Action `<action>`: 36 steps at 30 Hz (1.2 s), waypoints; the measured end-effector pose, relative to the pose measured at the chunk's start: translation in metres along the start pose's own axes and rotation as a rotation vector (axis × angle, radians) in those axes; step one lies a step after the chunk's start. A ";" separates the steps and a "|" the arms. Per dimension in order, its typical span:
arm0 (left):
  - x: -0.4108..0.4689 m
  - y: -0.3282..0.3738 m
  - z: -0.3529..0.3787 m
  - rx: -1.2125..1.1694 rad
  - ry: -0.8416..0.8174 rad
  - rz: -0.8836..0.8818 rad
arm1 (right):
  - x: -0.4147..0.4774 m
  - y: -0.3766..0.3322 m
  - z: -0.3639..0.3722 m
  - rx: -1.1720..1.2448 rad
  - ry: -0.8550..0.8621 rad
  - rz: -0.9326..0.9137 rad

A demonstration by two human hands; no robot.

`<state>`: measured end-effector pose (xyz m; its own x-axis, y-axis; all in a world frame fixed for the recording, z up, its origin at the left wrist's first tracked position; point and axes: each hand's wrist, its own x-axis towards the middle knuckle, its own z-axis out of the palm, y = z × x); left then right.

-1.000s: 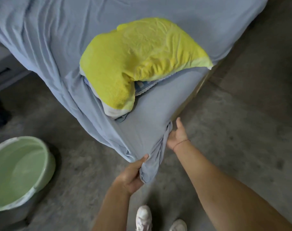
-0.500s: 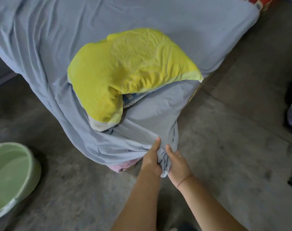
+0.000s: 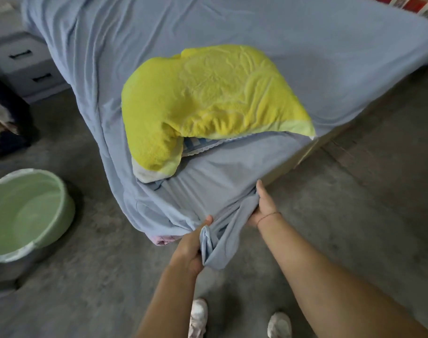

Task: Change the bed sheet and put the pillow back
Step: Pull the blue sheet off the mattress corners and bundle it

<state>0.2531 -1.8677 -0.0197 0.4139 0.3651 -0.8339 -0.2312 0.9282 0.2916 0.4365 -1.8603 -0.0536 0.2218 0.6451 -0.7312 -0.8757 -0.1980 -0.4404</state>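
At the near corner of the bed point(image 3: 305, 152), head view, the left hand point(image 3: 189, 250) grips the gathered corner of the sheet point(image 3: 159, 28). Its fingers point(image 3: 198, 261) are clamped round the bunch, thumb on top. The right hand point(image 3: 263, 208) holds the adjoining fold just beside it. Its thumb lies straight along the cloth and its fingers are hidden behind the fold, apparently pinching it. The sheet is spread over the whole bed. The corner is not yet seated: a pink mattress corner point(image 3: 163, 240) shows below the hem.

Procedure, as judged:
1. Pull the bunch down and toward the body to take out slack.
2. Spread the two hands apart to open the corner pocket.
3. Hook the hem under the pink corner, then smooth the side folds.
4. Avoid jerking. The pillow point(image 3: 208, 103) lies on the sheet close to this corner, partly folded over itself, and a hard pull is likely to drag it toward the edge.

Count:
- sheet: one
- pillow: one, yellow, with a checked cloth edge showing beneath
- hands: two, both on the sheet
- bin point(image 3: 66, 215): one, green, lined, on the floor point(image 3: 354, 215) to the left
- drawer unit point(image 3: 25, 67): one, with two handles visible
- shoes point(image 3: 198, 315): two, at the bottom edge
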 end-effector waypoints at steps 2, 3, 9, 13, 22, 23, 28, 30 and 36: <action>-0.007 -0.001 0.008 -0.064 -0.013 -0.003 | 0.000 -0.005 0.000 -0.128 0.096 -0.004; -0.011 -0.005 0.012 -0.136 -0.019 0.026 | -0.003 -0.007 -0.003 -0.187 0.130 -0.004; -0.006 -0.060 0.048 -0.413 -0.035 0.293 | -0.033 -0.026 -0.038 -0.372 0.123 -0.137; 0.011 -0.088 0.100 -0.348 -0.184 0.243 | -0.049 -0.029 -0.045 -0.467 0.123 -0.153; 0.059 -0.067 0.132 -0.239 -0.051 0.176 | -0.058 -0.032 -0.066 -0.645 0.129 -0.254; 0.063 -0.067 0.129 -0.219 -0.020 0.204 | -0.060 -0.038 -0.069 -0.640 0.080 -0.224; 0.073 -0.076 0.110 -0.136 0.064 0.196 | -0.037 -0.070 -0.065 -0.414 0.031 0.032; 0.074 -0.078 0.106 -0.129 0.076 0.185 | -0.020 -0.085 -0.057 -0.359 0.068 0.088; 0.075 -0.073 0.103 -0.092 0.083 0.198 | 0.016 -0.138 -0.038 -0.342 0.139 0.062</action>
<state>0.3915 -1.9010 -0.0550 0.2793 0.5285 -0.8016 -0.3815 0.8272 0.4125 0.5766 -1.8508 -0.0242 0.2495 0.5222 -0.8155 -0.7007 -0.4840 -0.5242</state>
